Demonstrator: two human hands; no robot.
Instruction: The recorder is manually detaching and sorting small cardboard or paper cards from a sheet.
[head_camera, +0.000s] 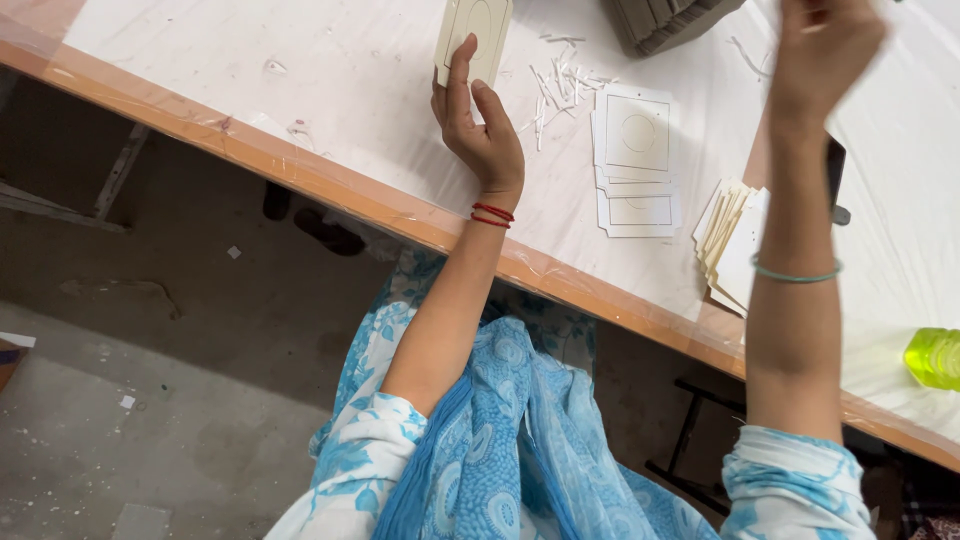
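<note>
1. Head view, looking down over a counter (330, 110) wrapped in clear plastic film, wooden edge running from 10 o'clock down to 4 o'clock; blue-and-white patterned clothing at 6 o'clock.
2. Left hand (480, 130) at 12 o'clock, red thread at the wrist, grip closed on a cream card (478, 28) with an oval outline pressed into it; thumb along the card's left edge, fingers behind, card's upper part cut off by the frame.
3. Right hand (825, 45) at 1 o'clock, raised above the counter and blurred; grip impossible to tell, nothing clearly seen in it. Green bangle on that wrist.
4. Between the hands, at 12 to 1 o'clock: stack of white cards (637, 160), each with a circular outline, fanned slightly and lying flat.
5. Just right of that stack, partly behind the right forearm: fanned pile of cream cards (730, 240), near the counter's edge.
6. Near the left hand: thin white paper slivers (555, 85) scattered on the counter.
7. Far edge at 12 o'clock: a grey stack (670, 20), only partly in frame.
8. At 3 o'clock: yellow-green bottle (932, 357), lying on the counter.
9. Handling judgement: held card likely light, thin and fairly stiff, easily creased, pressed oval probably weak; best pinched at an outer edge or corner, away from the outline.
</note>
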